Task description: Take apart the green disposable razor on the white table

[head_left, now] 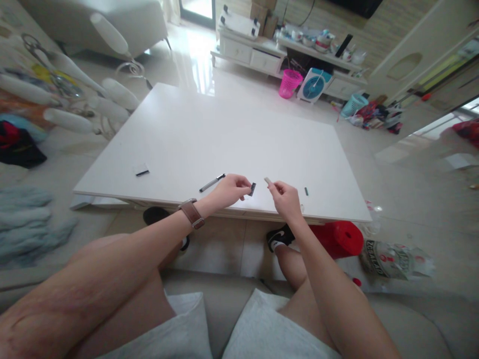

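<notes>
Over the near edge of the white table (239,129), my left hand (234,190) pinches a small flat black piece (253,188) with pale markings; its kind is too small to tell. To its right, my right hand (285,197) is closed on a short beige-grey strip (267,180) that sticks out past the fingertips. The two pieces are apart. A silver and black pen (212,183) lies just left of my left hand. Right of my right hand is a short dark stick (306,191). Farther left rests a small clear-and-black flat item (142,171).
Beneath the table's right end are a red container (339,238) and a printed plastic bag (392,259). Beyond it stand a pink basket (290,84), a blue and white fan (315,86) and a white cabinet (250,56). A lamp with white shades (108,34) appears at left.
</notes>
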A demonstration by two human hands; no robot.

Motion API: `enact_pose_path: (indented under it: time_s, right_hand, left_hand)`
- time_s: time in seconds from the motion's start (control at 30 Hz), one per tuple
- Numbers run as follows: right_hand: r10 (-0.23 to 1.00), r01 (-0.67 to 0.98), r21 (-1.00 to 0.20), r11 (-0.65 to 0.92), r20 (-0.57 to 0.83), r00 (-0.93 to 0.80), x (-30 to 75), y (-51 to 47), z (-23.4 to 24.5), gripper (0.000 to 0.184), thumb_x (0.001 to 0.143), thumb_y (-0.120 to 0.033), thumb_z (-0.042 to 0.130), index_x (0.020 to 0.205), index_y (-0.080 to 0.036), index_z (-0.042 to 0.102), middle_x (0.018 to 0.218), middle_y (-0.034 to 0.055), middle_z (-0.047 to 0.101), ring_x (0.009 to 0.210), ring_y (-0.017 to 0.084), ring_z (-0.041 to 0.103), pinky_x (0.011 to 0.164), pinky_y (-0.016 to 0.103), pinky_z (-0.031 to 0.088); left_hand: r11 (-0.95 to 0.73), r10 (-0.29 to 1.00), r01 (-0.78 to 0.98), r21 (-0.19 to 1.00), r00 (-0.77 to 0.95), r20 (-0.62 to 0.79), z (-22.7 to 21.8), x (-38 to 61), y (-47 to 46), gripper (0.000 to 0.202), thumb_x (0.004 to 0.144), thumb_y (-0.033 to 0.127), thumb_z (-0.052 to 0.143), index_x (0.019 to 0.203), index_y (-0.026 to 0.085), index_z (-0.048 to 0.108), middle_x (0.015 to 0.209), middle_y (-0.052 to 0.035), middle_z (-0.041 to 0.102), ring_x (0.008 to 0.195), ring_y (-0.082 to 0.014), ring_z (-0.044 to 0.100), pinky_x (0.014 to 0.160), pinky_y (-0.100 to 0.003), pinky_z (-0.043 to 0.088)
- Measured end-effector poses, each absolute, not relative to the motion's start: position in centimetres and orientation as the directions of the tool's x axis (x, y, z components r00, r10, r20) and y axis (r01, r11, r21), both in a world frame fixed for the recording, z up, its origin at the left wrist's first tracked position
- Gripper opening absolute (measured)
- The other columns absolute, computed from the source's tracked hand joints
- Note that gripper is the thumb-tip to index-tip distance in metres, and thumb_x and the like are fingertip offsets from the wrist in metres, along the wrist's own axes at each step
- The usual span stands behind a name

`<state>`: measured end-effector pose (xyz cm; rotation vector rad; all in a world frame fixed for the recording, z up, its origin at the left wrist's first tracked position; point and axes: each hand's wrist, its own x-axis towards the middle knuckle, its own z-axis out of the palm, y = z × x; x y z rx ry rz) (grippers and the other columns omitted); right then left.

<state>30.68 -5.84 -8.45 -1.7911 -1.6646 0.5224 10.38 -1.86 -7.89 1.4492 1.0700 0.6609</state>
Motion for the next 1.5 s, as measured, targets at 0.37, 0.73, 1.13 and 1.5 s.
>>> enact_pose_path:
  time_s: [0.37,0.73,1.13,1.5]
  right_hand:
    - [0.968,0.974,-0.094,0.204,-0.132,-0.216,27.2,-7.8,-9.0,0.036,0.100,-0.044,0.043,0.096,-0.023,0.072,0.096,0.0071,0.073,0.084,0.020,0.065,0.069,0.027,0.037]
    - [0.892,0.934,-0.012,0.357,-0.293,-0.345,25.3,-8.6,-10.3,0.038,0.101,-0.036,0.041,0.096,-0.018,0.074,0.099,0.0130,0.071,0.095,0.024,0.065,0.078,0.031,0.045]
    - [0.891,0.949,-0.035,0.313,-0.334,-0.307,25.0,-8.9,-10.3,0.040,0.100,-0.038,0.040,0.099,-0.016,0.073,0.101,0.0147,0.074,0.092,0.027,0.070,0.080,0.033,0.049]
    - [0.791,0.915,-0.063,0.399,-0.481,-0.379,25.0,-9.3,-11.9,0.035,0.098,-0.039,0.048,0.099,-0.014,0.074,0.100,0.0168,0.074,0.094,0.029,0.071,0.080,0.037,0.052]
  left_hand:
    - [0.068,0.890,0.240,0.968,0.424,-0.167,-8.0,10.4,-1.9,0.007,0.073,0.017,0.063,0.076,0.013,0.068,0.064,-0.0001,0.065,0.054,-0.0097,0.060,0.054,-0.019,0.046]
    - [0.043,0.889,0.268,0.963,0.429,-0.159,-8.1,10.3,-1.8,0.008,0.073,0.021,0.063,0.077,0.014,0.068,0.070,-0.0022,0.068,0.055,-0.0102,0.061,0.055,-0.021,0.047]
    - [0.069,0.887,0.271,0.960,0.423,-0.183,-7.6,10.5,-1.9,0.007,0.073,0.016,0.062,0.075,0.014,0.068,0.069,-0.0016,0.068,0.054,-0.0092,0.059,0.055,-0.020,0.046]
    - [0.084,0.889,0.296,0.952,0.410,-0.206,-7.4,10.6,-2.2,0.008,0.072,0.017,0.062,0.076,0.014,0.069,0.067,-0.0012,0.068,0.053,-0.0095,0.058,0.054,-0.020,0.046]
